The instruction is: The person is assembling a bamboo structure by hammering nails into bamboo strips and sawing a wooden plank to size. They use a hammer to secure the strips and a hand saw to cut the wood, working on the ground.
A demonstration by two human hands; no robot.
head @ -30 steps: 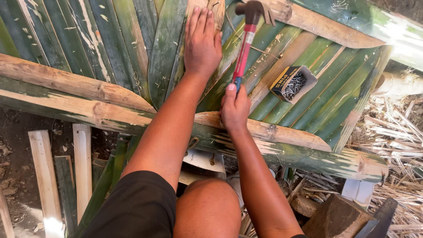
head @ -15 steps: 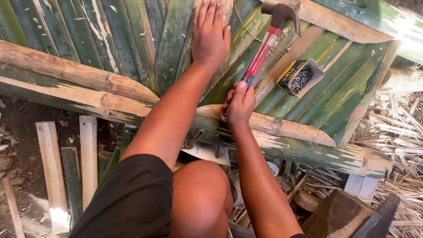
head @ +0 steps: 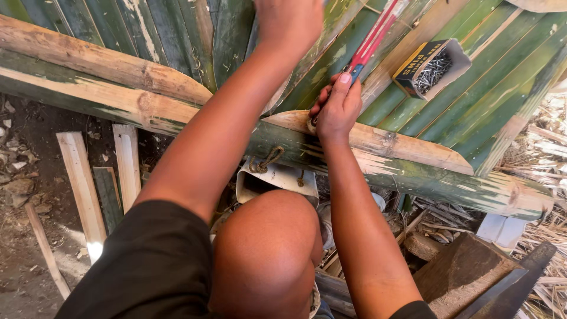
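Gripping red-handled hammer (head: 373, 40), right hand (head: 336, 109) (green split bamboo (head: 472, 100))

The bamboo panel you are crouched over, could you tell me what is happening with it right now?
A person crouches over a panel of green bamboo slats. The right hand grips the red handle of a hammer, whose head is out of frame. The left hand presses flat on the slats higher up. An open box of nails rests on the panel, and a saw lies at lower right.
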